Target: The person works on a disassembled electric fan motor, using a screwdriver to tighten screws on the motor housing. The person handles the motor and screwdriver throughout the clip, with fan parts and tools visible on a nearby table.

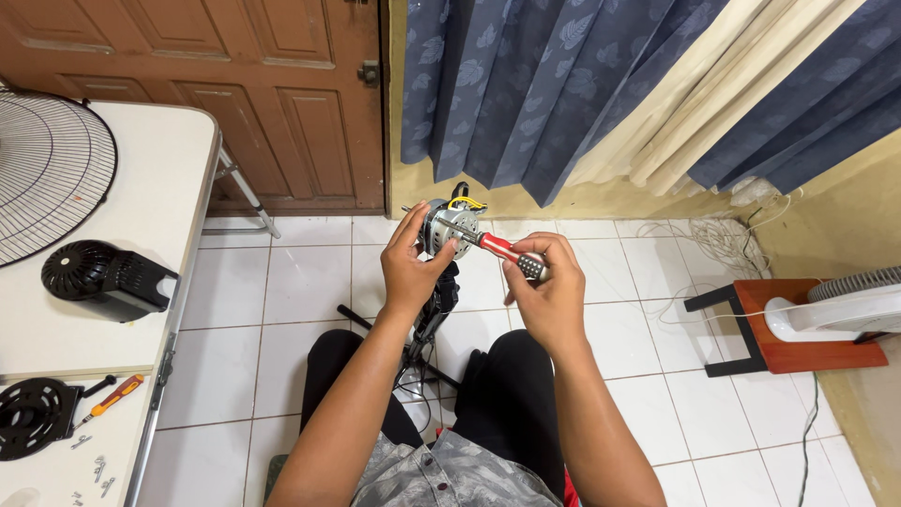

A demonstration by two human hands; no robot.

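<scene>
The left hand (408, 268) is wrapped around the side of a small fan motor (449, 225), fingers closed on its metal body, holding it up in the air over the lap and the tiled floor (300, 282), atop a dark stand (434, 314) that runs down between the knees. The right hand (549, 291) is closed around the red-and-black handle of a screwdriver (502, 250), whose shaft points left into the face of the motor.

To do this step well, I would judge that the blade should sit square in the screw head and in line with the screw, with steady push along the shaft while turning, so it does not slip toward the yellow wires on top of the motor. The left hand should brace the housing firmly against that push, thumb clear of the tip.

On the bench (141, 188) at the left lie a wire fan guard (47, 169), a black motor cover (99, 277), a round black part (33, 415), a second orange-handled screwdriver (114, 397) and loose screws (99, 467) near its front edge.
</scene>
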